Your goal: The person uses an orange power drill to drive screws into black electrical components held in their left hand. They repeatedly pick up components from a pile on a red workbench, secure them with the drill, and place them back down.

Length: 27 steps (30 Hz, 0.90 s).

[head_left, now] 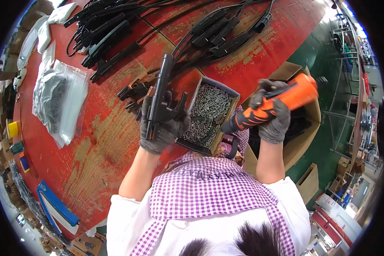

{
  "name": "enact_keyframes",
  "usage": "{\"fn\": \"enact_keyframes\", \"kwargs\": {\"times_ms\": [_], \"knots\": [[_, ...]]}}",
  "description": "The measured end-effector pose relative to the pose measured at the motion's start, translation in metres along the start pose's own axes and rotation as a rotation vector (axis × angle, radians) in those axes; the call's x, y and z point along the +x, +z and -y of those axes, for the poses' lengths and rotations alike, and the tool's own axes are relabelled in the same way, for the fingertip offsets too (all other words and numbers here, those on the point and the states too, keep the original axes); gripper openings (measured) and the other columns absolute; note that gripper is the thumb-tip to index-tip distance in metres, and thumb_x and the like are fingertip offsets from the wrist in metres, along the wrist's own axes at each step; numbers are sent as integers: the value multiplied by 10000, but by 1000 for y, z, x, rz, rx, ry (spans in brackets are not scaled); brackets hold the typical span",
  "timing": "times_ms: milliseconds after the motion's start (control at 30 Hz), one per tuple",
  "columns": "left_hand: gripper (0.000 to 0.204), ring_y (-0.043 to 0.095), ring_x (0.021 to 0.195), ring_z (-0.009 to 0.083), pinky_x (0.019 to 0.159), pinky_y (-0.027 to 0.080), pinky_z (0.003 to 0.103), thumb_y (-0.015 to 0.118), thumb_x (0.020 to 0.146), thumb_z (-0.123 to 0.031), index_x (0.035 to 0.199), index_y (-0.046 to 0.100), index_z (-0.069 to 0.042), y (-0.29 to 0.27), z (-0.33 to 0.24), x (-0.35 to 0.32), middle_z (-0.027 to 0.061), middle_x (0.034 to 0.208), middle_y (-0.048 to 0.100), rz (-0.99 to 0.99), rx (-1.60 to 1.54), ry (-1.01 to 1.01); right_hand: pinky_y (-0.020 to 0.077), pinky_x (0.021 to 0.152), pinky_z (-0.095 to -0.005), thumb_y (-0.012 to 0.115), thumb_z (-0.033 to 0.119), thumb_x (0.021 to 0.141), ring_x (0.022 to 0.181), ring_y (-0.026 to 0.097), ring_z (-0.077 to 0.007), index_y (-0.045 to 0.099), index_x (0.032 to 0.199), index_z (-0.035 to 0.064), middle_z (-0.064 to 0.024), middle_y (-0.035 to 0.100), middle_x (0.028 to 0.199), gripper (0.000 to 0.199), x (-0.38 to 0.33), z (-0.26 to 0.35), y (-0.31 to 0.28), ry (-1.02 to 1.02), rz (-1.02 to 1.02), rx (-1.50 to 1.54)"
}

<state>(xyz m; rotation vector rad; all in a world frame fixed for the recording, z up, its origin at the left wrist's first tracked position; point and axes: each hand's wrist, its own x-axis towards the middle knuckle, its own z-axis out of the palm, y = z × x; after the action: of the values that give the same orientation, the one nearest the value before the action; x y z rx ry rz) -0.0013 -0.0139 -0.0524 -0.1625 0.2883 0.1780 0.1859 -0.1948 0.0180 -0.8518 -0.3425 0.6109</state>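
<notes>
My left hand (pixel 171 135), in a grey work glove, is closed round a long black bar-shaped part (pixel 160 91) with a bracket on its right side. The part stands nearly upright in the picture, over the red table. In my right hand (pixel 275 126), gloved too, is an orange and black power screwdriver (pixel 266 110), fingers wrapped round its body. Its orange end is smeared by motion; its black end points down left, towards an open box (pixel 236 96) of small metal screws (pixel 210 102). The box stands between my hands.
Black cabled parts (pixel 217 32) lie across the far side of the worn red table (pixel 102 166). Small brown and black pieces (pixel 134 91) sit beyond my left hand. Clear plastic bags (pixel 57 100) lie at left. An open cardboard carton (pixel 313 128) stands at right, below the screwdriver.
</notes>
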Motion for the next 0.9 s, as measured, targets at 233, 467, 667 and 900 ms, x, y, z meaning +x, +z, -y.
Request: {"fn": "enact_keyframes", "kwargs": {"times_ms": [233,467,667,900], "knots": [[473,581,842,234,603,525,242,553,823,-379,1198,468,-104,-2,21,-2,218,1198,381,143,-560,-323,478,676,-352,575,103,769,754,568,-220,439,1071,51,-187,520,1043,336,4,-5,3,-370,-111,-152],[497,432,430,37,326,371,136,496,842,-441,1228,381,-151,-3,37,-16,39,715,481,-186,-87,-123,507,667,-401,595,24,760,717,577,-207,415,1036,59,-178,536,985,330,14,-25,1,-406,-159,-115],[432,421,406,41,316,339,139,492,826,-475,1092,426,-142,-4,45,-16,20,682,490,-359,175,-70,511,672,-380,584,4,753,713,575,-194,400,1029,58,-166,545,958,336,18,-31,1,-396,-175,-174],[445,446,409,49,319,347,144,499,811,-491,1067,445,-131,-5,45,-16,30,697,528,-367,206,-80,511,673,-375,579,-5,752,713,573,-192,395,1037,60,-163,544,959,346,19,-33,2,-359,-174,-156]]}}
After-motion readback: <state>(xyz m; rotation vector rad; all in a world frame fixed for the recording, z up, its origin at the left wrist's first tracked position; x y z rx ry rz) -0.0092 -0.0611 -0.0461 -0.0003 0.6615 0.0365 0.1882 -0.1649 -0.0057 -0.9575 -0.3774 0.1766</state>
